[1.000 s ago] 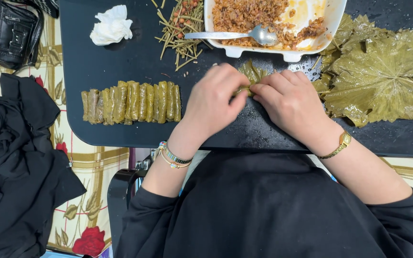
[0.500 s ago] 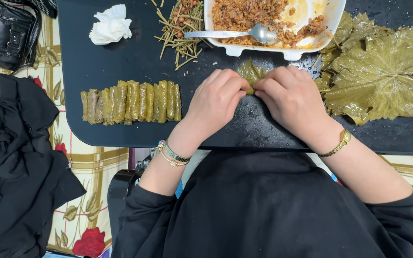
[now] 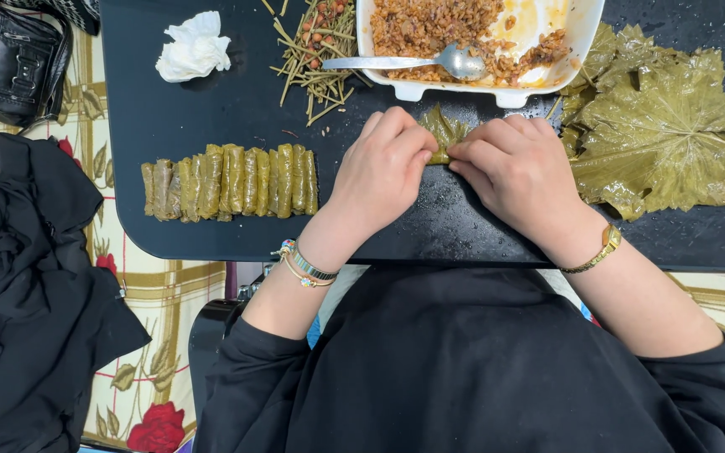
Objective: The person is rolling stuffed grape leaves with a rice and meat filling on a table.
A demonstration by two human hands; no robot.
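Observation:
My left hand (image 3: 379, 172) and my right hand (image 3: 518, 172) meet over a green vine leaf (image 3: 442, 130) on the black tray (image 3: 211, 109). Fingertips of both hands pinch and fold the leaf into a roll; most of it is hidden under my fingers. A row of several finished stuffed leaf rolls (image 3: 230, 180) lies to the left of my left hand. Just beyond the leaf stands a white dish (image 3: 509, 88) of rice filling with a metal spoon (image 3: 404, 61) resting in it. A pile of flat vine leaves (image 3: 669, 134) lies right of my right hand.
A heap of cut stems (image 3: 316, 46) and a crumpled white tissue (image 3: 195, 46) lie at the tray's far side. A black bag (image 3: 10, 54) and black cloth (image 3: 27, 294) rest on the flowered tablecloth (image 3: 148, 294) to the left.
Both hands have edged slightly away from me, rolling the leaf forward; less of the leaf shows between the fingers. Nothing else has moved.

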